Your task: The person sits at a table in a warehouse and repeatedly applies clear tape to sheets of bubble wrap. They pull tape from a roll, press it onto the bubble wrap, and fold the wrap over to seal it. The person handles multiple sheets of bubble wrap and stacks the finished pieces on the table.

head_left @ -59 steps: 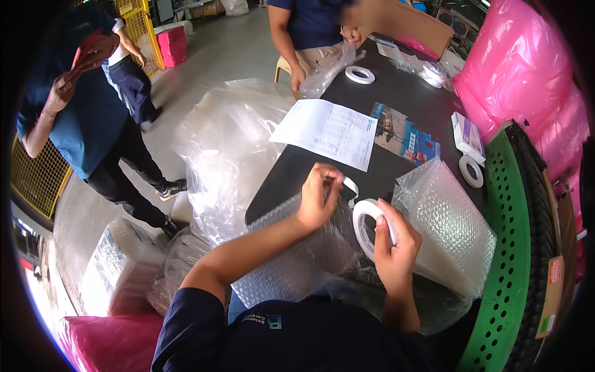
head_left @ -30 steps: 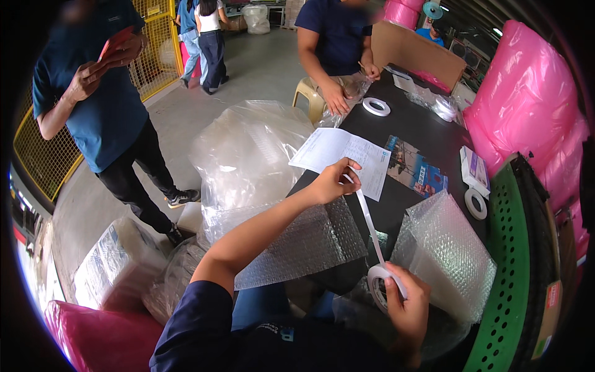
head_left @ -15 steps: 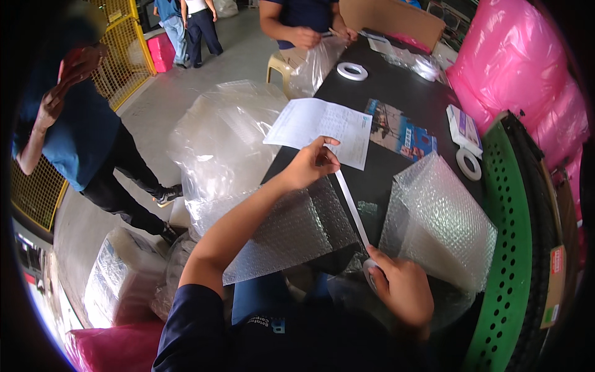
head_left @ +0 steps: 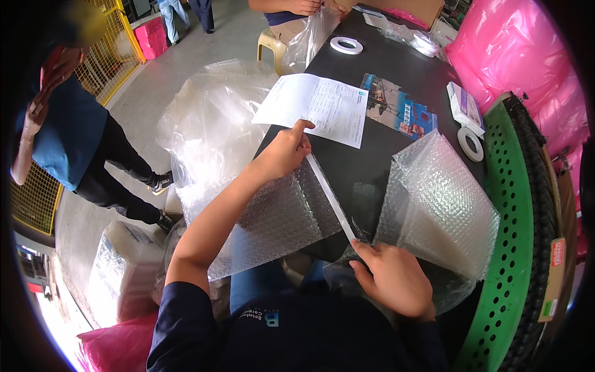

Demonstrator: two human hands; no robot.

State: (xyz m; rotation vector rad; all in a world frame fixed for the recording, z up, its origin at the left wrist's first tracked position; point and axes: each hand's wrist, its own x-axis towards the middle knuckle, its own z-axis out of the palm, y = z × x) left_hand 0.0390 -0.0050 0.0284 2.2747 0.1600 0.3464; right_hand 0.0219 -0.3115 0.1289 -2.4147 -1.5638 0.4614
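Observation:
A strip of white tape (head_left: 330, 197) runs taut along the right edge of a bubble wrap bag (head_left: 282, 217), which lies at the table's near left edge. My left hand (head_left: 287, 152) is closed on the strip's far end, beside a printed paper sheet (head_left: 316, 108). At the near end, my right hand (head_left: 396, 279) has its index finger on the tape, thumb lower down; its other fingers are curled and mostly hidden, and no tape roll shows there. More bubble wrap (head_left: 446, 198) lies folded to the right of the strip.
Tape rolls (head_left: 346, 45) and a white box (head_left: 465, 108) rest on the black table (head_left: 406, 68). A perforated green panel (head_left: 505, 248) borders the right side. Clear plastic bags (head_left: 211, 124) bulge at left. One person (head_left: 80, 136) stands left; another works at the far end.
Both hands have shifted left, bringing the tape strip onto the bubble wrap bag's edge. The tape roll seen in my right hand before is out of sight. The whole view has tilted down slightly.

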